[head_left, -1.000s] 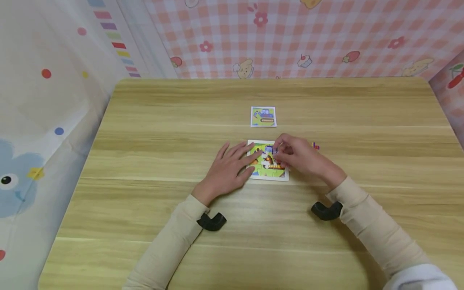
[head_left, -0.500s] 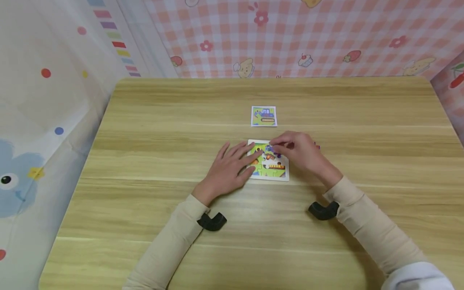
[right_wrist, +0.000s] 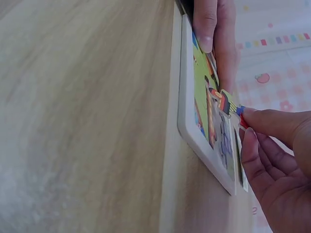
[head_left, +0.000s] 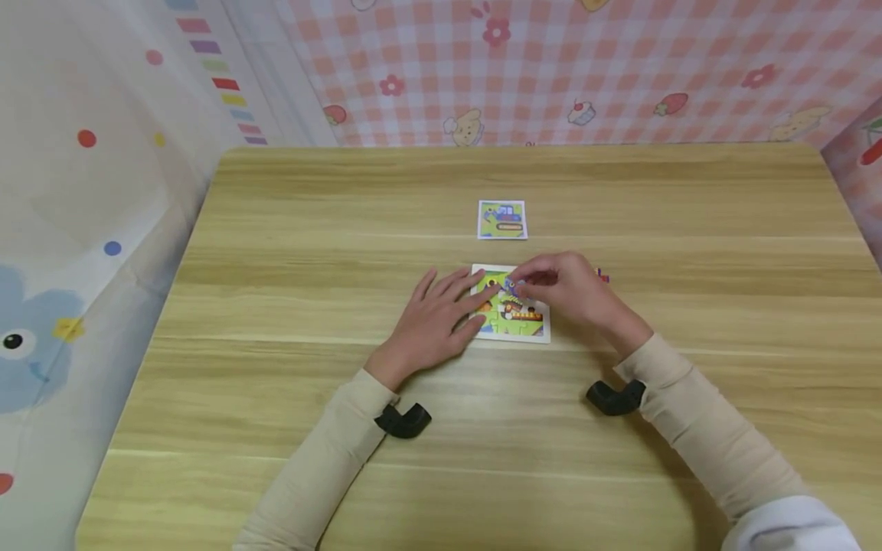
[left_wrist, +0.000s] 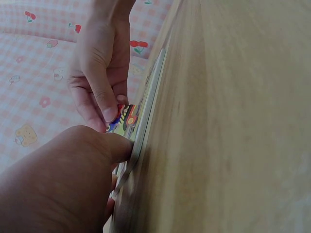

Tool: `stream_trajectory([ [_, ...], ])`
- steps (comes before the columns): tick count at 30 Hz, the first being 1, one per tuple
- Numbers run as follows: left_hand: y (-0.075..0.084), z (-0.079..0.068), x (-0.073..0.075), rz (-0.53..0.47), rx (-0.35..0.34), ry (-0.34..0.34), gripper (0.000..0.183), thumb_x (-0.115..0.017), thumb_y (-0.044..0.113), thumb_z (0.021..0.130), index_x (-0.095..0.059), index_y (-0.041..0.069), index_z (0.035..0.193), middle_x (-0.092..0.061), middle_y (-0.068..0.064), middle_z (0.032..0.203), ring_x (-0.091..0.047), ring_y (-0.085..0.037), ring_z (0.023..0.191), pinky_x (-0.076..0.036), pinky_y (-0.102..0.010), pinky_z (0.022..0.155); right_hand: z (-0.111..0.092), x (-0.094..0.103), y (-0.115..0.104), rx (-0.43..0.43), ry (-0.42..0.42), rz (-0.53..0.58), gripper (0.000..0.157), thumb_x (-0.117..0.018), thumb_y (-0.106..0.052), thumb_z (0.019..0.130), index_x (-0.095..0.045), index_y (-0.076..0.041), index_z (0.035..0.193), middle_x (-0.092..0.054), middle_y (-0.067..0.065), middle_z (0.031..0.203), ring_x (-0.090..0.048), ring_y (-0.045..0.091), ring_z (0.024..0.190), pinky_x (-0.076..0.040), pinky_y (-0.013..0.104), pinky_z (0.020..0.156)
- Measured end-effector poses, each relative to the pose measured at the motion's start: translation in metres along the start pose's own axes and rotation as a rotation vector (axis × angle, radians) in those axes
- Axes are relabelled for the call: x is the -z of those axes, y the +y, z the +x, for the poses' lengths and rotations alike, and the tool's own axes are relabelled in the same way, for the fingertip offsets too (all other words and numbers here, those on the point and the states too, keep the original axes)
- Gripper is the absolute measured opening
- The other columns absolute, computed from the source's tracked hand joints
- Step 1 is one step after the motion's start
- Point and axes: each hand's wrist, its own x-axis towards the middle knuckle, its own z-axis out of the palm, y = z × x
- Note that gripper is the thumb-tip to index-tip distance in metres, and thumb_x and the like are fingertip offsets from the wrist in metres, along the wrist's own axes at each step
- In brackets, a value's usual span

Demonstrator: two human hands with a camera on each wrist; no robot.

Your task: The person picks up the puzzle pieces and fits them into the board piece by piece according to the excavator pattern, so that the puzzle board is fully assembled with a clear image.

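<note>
A small jigsaw puzzle in a white-rimmed tray (head_left: 547,335) lies on the table, partly filled with pieces on a green ground. Spread across its left side, my left hand (head_left: 434,321) rests with fairly straight fingers, the thumb at the near edge. My right hand (head_left: 575,287) pinches a puzzle piece (right_wrist: 225,102) between thumb and index finger over the tray's upper middle. Red, yellow and blue parts show on that piece, which tilts above the tray in the right wrist view. Fingers hide part of the tray.
Beyond the tray lies a square picture card (head_left: 502,220) of a blue digger. Something small and colourful, perhaps loose pieces (head_left: 603,276), shows behind the right hand. Black wrist mounts (head_left: 406,421) stick out from both sleeves. A checked cloth (head_left: 551,69) hangs past the table's far edge.
My right hand has shifted slightly left over the tray with the puzzle piece, which has changed its angle. The left hand has stayed in place.
</note>
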Motion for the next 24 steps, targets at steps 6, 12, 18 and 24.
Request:
stream_trajectory([
  [6,-0.0005,-0.0007,-0.0007,0.003,-0.005,0.014,0.053,-0.031,0.045,0.112,-0.033,0.033,0.163,-0.025,0.002,0.171,-0.012,-0.019,0.159,0.006,-0.049,0.127,0.0008,-0.0049,0.0016,0.037,0.005,-0.045,0.020,-0.074,-0.004,0.095,-0.077,0.000,0.114,-0.073,0.012,0.101,-0.064,0.022,0.090,-0.055,0.026,0.078],
  [12,-0.0003,-0.0005,-0.0009,0.001,-0.012,0.018,0.053,-0.031,0.045,0.111,-0.034,0.032,0.163,-0.025,0.002,0.171,-0.012,-0.020,0.159,0.006,-0.049,0.128,0.0007,-0.0066,0.0021,0.027,0.001,-0.041,0.022,-0.074,-0.003,0.095,-0.077,-0.001,0.116,-0.075,0.010,0.102,-0.066,0.021,0.091,-0.057,0.029,0.080],
  [18,0.0004,0.0002,0.0000,-0.002,-0.015,0.021,0.053,-0.031,0.044,0.112,-0.034,0.032,0.163,-0.025,0.002,0.171,-0.012,-0.020,0.159,0.006,-0.050,0.127,0.0008,-0.0067,0.0007,0.007,0.007,-0.035,0.023,-0.073,-0.004,0.096,-0.074,0.001,0.118,-0.073,0.011,0.100,-0.066,0.022,0.091,-0.056,0.029,0.080],
  [24,-0.0003,0.0002,-0.0006,-0.004,-0.010,0.015,0.053,-0.032,0.044,0.112,-0.033,0.032,0.163,-0.025,0.002,0.171,-0.012,-0.020,0.159,0.007,-0.049,0.127,-0.0004,-0.0066,0.0026,-0.057,0.015,0.030,0.021,-0.072,-0.006,0.097,-0.072,0.001,0.117,-0.074,0.012,0.103,-0.069,0.023,0.094,-0.057,0.023,0.079],
])
